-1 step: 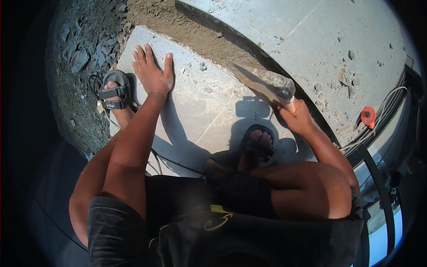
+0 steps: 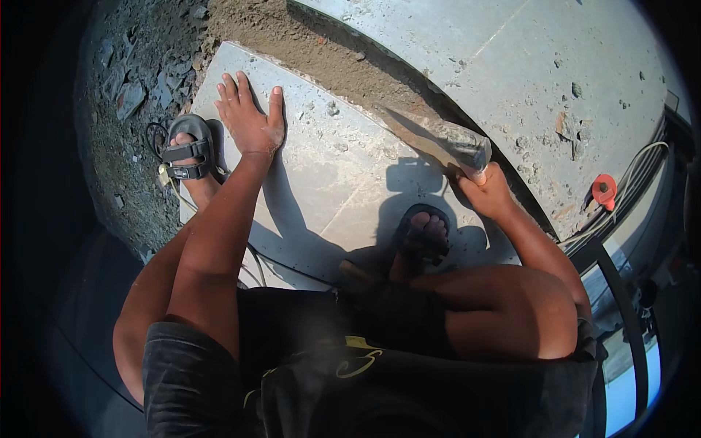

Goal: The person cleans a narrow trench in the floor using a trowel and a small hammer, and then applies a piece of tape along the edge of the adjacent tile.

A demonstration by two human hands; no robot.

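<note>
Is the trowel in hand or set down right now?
In hand: the right hand is closed around the handle of the trowel, whose blade points away from the person.

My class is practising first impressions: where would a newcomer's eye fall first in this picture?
Probably on the trowel gripped in the right hand, its blade at the upper right edge of the pale slab, beside the strip of soil. Next, perhaps the left hand, spread flat on the slab's upper left, then the bright red object at far right.
</note>
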